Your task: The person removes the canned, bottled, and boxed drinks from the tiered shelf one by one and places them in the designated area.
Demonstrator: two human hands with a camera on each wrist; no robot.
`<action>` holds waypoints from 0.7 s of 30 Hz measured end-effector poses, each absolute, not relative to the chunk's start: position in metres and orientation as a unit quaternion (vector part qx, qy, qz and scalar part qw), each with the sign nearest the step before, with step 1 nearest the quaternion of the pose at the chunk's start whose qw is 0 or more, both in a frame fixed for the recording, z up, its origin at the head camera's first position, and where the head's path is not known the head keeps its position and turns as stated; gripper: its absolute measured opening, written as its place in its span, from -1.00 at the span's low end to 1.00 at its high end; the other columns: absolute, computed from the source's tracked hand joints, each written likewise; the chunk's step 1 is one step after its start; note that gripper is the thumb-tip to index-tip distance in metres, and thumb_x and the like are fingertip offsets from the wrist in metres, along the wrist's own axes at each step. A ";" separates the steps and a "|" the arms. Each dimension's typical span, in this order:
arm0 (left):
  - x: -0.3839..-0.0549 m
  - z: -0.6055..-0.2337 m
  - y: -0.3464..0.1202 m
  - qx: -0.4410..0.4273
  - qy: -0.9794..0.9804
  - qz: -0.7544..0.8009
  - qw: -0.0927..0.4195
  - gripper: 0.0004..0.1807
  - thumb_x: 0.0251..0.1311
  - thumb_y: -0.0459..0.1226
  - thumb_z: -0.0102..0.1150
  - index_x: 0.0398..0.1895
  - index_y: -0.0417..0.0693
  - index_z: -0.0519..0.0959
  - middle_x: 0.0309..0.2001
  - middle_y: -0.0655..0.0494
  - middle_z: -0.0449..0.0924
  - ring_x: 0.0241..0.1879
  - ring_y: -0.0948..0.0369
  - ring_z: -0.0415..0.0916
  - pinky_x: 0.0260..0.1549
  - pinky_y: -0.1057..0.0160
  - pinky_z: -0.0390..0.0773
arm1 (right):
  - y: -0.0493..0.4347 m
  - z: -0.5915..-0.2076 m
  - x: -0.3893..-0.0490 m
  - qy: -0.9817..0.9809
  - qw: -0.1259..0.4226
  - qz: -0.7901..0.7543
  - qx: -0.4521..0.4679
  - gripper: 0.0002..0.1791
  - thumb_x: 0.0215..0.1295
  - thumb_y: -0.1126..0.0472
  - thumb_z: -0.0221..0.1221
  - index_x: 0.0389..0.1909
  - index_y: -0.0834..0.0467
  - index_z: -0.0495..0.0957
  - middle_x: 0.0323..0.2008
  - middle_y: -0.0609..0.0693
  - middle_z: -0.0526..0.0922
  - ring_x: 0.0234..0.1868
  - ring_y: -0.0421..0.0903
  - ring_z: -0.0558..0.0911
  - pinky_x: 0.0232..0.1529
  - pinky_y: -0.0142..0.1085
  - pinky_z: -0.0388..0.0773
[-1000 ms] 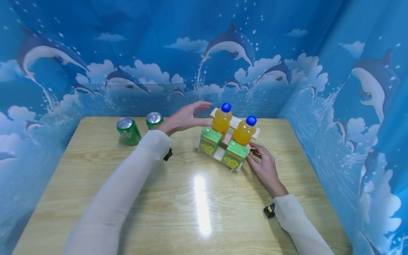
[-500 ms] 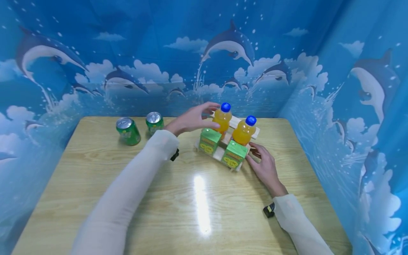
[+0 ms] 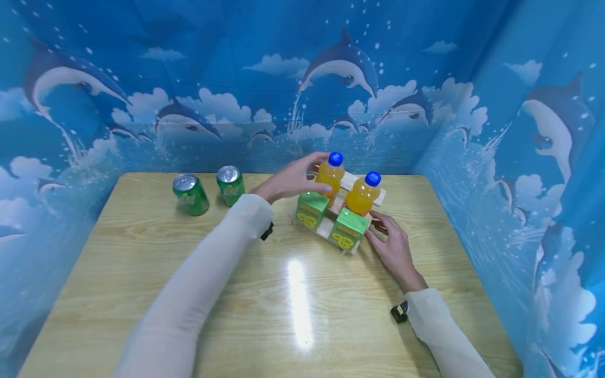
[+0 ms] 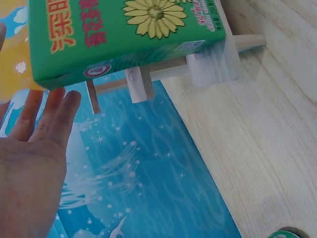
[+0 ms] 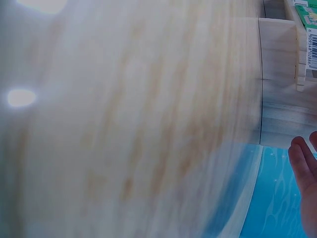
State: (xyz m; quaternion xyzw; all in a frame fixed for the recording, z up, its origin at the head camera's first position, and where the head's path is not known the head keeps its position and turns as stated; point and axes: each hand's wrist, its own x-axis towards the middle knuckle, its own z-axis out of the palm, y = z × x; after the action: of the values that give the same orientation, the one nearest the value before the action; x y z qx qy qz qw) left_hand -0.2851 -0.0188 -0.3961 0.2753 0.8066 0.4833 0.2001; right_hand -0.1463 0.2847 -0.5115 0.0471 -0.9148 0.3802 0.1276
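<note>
A small wooden rack (image 3: 325, 227) stands at the back of the table and carries two orange juice bottles with blue caps and two green cartons. My left hand (image 3: 317, 171) reaches in from the left to the left bottle (image 3: 330, 179), thumb and fingers spread on either side of it. In the left wrist view the fingers (image 4: 49, 114) are straight, beside the left carton (image 4: 124, 34). My right hand (image 3: 380, 223) lies flat on the table with its fingertips against the rack's right end, by the right carton (image 3: 348, 228) and the right bottle (image 3: 361, 197).
Two green cans (image 3: 190, 194) (image 3: 230, 185) stand at the back left of the wooden table (image 3: 142, 252). Blue dolphin-print sheets wall in the table at the back and on both sides. A light glare sits on the table's middle.
My left hand has moved right and a little lower, from short of the left bottle to right beside it. The right hand, rack and cans have not moved.
</note>
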 end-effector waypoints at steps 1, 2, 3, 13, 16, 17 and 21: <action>-0.285 -0.396 -0.017 0.273 0.806 0.485 0.200 0.00 0.35 0.06 0.52 0.74 0.30 0.16 0.56 0.09 0.42 0.54 0.03 0.37 0.57 -0.12 0.42 | 0.285 -0.511 -0.146 -0.915 0.127 0.380 0.047 -0.42 0.51 0.19 0.39 0.48 0.19 0.52 0.35 0.26 0.63 0.25 0.28 0.73 0.28 0.17 0.71; -0.284 -0.397 -0.016 0.271 0.807 0.484 0.200 0.01 0.35 0.05 0.52 0.75 0.31 0.15 0.56 0.08 0.42 0.54 0.03 0.37 0.57 -0.13 0.43 | 0.285 -0.511 -0.146 -0.915 0.126 0.380 0.047 -0.42 0.51 0.19 0.39 0.48 0.18 0.52 0.36 0.26 0.63 0.25 0.28 0.73 0.28 0.17 0.71; -0.284 -0.396 -0.015 0.269 0.809 0.484 0.200 0.01 0.35 0.05 0.52 0.75 0.32 0.14 0.56 0.08 0.42 0.55 0.01 0.37 0.56 -0.14 0.43 | 0.285 -0.511 -0.146 -0.915 0.125 0.380 0.046 -0.42 0.51 0.18 0.39 0.48 0.18 0.52 0.36 0.26 0.63 0.25 0.28 0.72 0.28 0.17 0.71; -0.287 -0.400 -0.006 0.258 0.819 0.470 0.202 -0.01 0.35 0.01 0.53 0.73 0.29 0.15 0.55 0.06 0.43 0.55 0.00 0.37 0.54 -0.15 0.46 | 0.285 -0.511 -0.146 -0.916 0.124 0.379 0.045 -0.42 0.51 0.19 0.39 0.48 0.19 0.52 0.36 0.27 0.62 0.25 0.28 0.72 0.28 0.17 0.71; -0.288 -0.400 -0.006 0.261 0.817 0.473 0.201 -0.03 0.36 -0.02 0.53 0.72 0.26 0.18 0.53 0.05 0.45 0.53 0.00 0.38 0.54 -0.14 0.46 | 0.284 -0.511 -0.146 -0.916 0.124 0.379 0.047 -0.41 0.52 0.19 0.38 0.48 0.18 0.52 0.37 0.26 0.62 0.25 0.28 0.72 0.28 0.17 0.71; -0.288 -0.400 -0.006 0.262 0.817 0.473 0.201 -0.04 0.37 -0.03 0.53 0.71 0.26 0.18 0.52 0.05 0.46 0.53 0.00 0.39 0.54 -0.14 0.46 | 0.284 -0.511 -0.145 -0.916 0.125 0.379 0.047 -0.41 0.52 0.19 0.38 0.48 0.18 0.52 0.37 0.26 0.62 0.25 0.28 0.72 0.28 0.17 0.71; -0.289 -0.400 -0.007 0.262 0.816 0.476 0.200 -0.07 0.37 -0.04 0.52 0.70 0.26 0.21 0.51 0.05 0.48 0.52 0.00 0.40 0.52 -0.14 0.48 | 0.284 -0.511 -0.145 -0.915 0.128 0.380 0.048 -0.42 0.51 0.20 0.39 0.48 0.19 0.52 0.35 0.27 0.63 0.24 0.29 0.73 0.28 0.18 0.71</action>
State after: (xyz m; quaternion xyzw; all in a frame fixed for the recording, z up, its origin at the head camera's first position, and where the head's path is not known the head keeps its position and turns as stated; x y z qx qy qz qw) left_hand -0.2886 -0.0067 -0.3998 0.2619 0.8156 0.4756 0.2001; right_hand -0.1449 0.2843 -0.5105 0.0482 -0.9147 0.3802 0.1281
